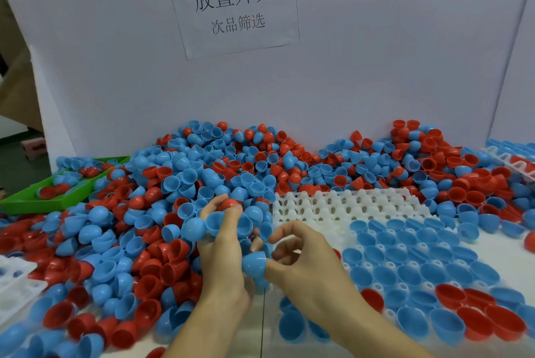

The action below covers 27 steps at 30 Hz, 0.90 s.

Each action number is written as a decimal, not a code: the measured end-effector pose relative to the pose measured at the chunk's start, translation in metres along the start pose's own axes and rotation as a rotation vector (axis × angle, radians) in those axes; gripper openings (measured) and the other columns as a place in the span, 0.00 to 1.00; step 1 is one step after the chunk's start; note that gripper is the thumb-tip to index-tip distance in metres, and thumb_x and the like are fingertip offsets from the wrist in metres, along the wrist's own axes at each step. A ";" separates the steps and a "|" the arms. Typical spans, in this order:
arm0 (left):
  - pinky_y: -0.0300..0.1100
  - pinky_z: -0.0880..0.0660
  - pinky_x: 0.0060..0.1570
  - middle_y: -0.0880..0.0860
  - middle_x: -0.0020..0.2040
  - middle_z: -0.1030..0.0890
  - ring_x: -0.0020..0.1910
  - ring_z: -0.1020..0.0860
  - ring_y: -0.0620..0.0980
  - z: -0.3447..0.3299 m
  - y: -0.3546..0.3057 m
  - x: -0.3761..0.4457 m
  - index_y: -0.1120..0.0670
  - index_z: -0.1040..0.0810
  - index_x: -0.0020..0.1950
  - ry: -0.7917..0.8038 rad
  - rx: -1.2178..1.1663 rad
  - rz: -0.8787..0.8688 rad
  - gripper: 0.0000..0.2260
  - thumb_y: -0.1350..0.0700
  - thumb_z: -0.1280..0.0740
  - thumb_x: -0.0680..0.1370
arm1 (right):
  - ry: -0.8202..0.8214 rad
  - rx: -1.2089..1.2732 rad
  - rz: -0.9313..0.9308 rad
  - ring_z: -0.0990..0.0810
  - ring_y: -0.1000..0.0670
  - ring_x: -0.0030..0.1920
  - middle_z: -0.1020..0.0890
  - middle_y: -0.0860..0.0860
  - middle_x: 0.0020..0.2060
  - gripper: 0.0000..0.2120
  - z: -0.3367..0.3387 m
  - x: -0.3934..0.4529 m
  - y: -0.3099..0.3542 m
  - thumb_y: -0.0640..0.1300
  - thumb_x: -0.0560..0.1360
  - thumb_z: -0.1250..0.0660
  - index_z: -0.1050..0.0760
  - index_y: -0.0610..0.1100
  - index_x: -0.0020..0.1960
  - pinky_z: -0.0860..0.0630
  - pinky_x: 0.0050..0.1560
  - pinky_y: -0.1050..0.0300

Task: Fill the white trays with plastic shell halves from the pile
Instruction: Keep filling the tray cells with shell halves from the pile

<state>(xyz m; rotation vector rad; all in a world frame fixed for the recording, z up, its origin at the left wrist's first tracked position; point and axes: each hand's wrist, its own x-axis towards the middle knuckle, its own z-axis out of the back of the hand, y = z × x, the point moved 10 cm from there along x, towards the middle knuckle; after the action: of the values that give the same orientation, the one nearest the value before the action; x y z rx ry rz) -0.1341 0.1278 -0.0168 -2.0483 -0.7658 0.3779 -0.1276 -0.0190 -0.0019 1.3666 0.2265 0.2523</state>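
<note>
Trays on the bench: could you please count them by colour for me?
White moulded plastic trays: 3 (front, near left, far right)
Green plastic tray: 1
Total: 4

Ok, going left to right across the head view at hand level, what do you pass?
White tray corner → pile of red and blue shell halves → left hand holding blue halves → right hand pinching a blue shell half → partly filled white tray.
</note>
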 end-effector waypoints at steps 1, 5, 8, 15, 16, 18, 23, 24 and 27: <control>0.42 0.21 0.30 0.56 0.49 0.18 0.33 0.18 0.46 0.000 -0.002 0.000 0.51 0.22 0.60 0.000 0.004 -0.014 0.10 0.57 0.33 0.79 | -0.008 -0.053 -0.016 0.25 0.61 0.27 0.20 0.53 0.34 0.11 0.000 -0.001 -0.002 0.43 0.70 0.24 0.24 0.50 0.47 0.29 0.28 0.69; 0.43 0.23 0.26 0.55 0.42 0.18 0.27 0.22 0.48 -0.002 -0.005 -0.001 0.49 0.22 0.59 0.035 0.001 -0.032 0.10 0.58 0.33 0.79 | 0.023 -0.160 -0.010 0.21 0.61 0.29 0.15 0.49 0.35 0.08 -0.003 -0.004 0.002 0.46 0.72 0.26 0.25 0.52 0.47 0.27 0.28 0.68; 0.45 0.20 0.31 0.52 0.42 0.16 0.32 0.19 0.48 -0.003 -0.009 0.000 0.47 0.22 0.59 0.053 0.023 -0.052 0.10 0.57 0.33 0.79 | 0.055 -0.144 0.042 0.17 0.58 0.33 0.15 0.51 0.35 0.09 -0.006 -0.006 0.010 0.40 0.73 0.28 0.24 0.53 0.46 0.28 0.29 0.71; 0.45 0.21 0.32 0.50 0.37 0.17 0.31 0.20 0.47 -0.007 -0.009 -0.002 0.46 0.21 0.55 0.066 0.028 -0.067 0.08 0.58 0.33 0.78 | 0.046 -0.005 0.040 0.19 0.49 0.33 0.14 0.48 0.37 0.14 0.001 -0.003 0.012 0.33 0.71 0.27 0.22 0.51 0.47 0.20 0.36 0.55; 0.43 0.22 0.30 0.50 0.37 0.17 0.31 0.21 0.46 -0.005 -0.010 -0.001 0.46 0.21 0.54 0.054 0.018 -0.065 0.08 0.58 0.33 0.79 | 0.032 0.009 0.034 0.19 0.52 0.33 0.14 0.48 0.38 0.15 0.004 -0.001 0.012 0.33 0.71 0.27 0.23 0.51 0.49 0.20 0.36 0.56; 0.40 0.23 0.31 0.49 0.39 0.17 0.34 0.20 0.45 0.000 -0.010 0.003 0.46 0.21 0.53 0.021 0.009 -0.060 0.08 0.58 0.33 0.79 | -0.016 0.038 0.038 0.18 0.54 0.33 0.14 0.49 0.38 0.16 0.017 0.003 0.015 0.32 0.72 0.27 0.23 0.51 0.51 0.19 0.36 0.57; 0.40 0.23 0.35 0.49 0.46 0.16 0.38 0.18 0.44 0.003 -0.005 0.008 0.45 0.21 0.53 0.005 0.013 -0.011 0.08 0.58 0.33 0.79 | -0.186 0.101 0.107 0.19 0.59 0.31 0.13 0.52 0.39 0.16 0.075 0.016 0.025 0.35 0.72 0.26 0.24 0.50 0.54 0.26 0.30 0.69; 0.40 0.23 0.35 0.50 0.47 0.17 0.39 0.18 0.45 0.004 -0.004 0.009 0.45 0.21 0.53 0.002 0.015 -0.005 0.08 0.58 0.33 0.79 | -0.220 0.108 0.118 0.19 0.59 0.31 0.13 0.52 0.39 0.16 0.087 0.018 0.027 0.36 0.72 0.26 0.24 0.50 0.54 0.26 0.30 0.69; 0.44 0.23 0.39 0.54 0.51 0.18 0.46 0.20 0.50 0.003 -0.002 0.010 0.46 0.21 0.54 0.008 0.009 0.013 0.07 0.57 0.32 0.79 | -0.316 0.044 0.164 0.17 0.57 0.34 0.14 0.51 0.41 0.18 0.121 0.026 0.032 0.37 0.72 0.25 0.24 0.50 0.57 0.25 0.30 0.68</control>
<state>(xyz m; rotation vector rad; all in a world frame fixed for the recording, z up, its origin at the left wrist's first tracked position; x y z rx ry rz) -0.1289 0.1365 -0.0169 -2.0464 -0.7446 0.3795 -0.0676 -0.1186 0.0519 1.4498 -0.1443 0.1647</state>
